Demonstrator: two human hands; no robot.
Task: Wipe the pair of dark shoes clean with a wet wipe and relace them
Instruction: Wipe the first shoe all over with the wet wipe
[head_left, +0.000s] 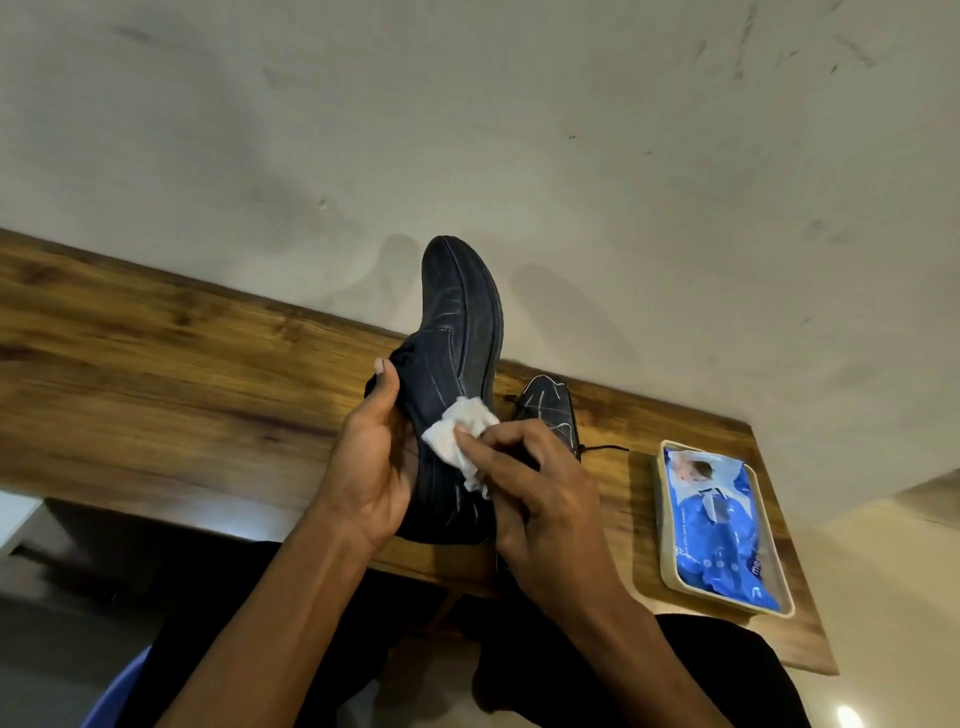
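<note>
Wooden table (156, 374): I log left hand (371, 467) clamped round the dark shoe (457, 364), soft-sided, best gripped mid-body; right hand (540, 499) pinching limp wet wipe (460, 436).

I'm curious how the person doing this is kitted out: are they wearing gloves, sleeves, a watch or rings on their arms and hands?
No. The left hand and the right hand are bare, without gloves. Both forearms are uncovered as far as the picture shows, with no sleeves, and no watch, bracelet or ring is visible. The fingernails look short and unpainted. Lower down, dark clothing shows on the lap.
</note>
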